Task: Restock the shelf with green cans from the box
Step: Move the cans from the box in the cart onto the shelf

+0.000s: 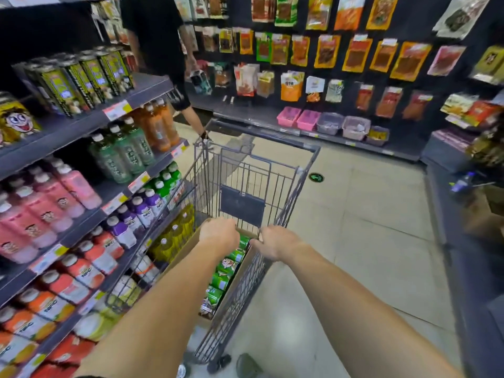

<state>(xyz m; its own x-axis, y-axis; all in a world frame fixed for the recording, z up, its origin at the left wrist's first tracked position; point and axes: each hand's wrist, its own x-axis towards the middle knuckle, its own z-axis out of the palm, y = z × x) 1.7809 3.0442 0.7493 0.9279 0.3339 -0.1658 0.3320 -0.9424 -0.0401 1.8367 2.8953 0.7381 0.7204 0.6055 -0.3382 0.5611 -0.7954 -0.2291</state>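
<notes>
Lying in the box [188, 249], green cans [228, 266] show cartoon faces.

Both bare forearms extended forward and down, nearly parallel. Left hand [218, 237] knuckles-up, fingers curled under. Right hand [275, 242] likewise curled, thumb inward.

Grey wire cart [246, 170] mid-aisle on tiled floor [368, 227]. Another person's hand [203, 136] on cart's far left corner. Pink bottles [43, 203], green bottles [122, 154], orange bottles [161, 124] at left. Hanging snack packets [354, 54] on back wall, pink baskets [298, 118] below them.
</notes>
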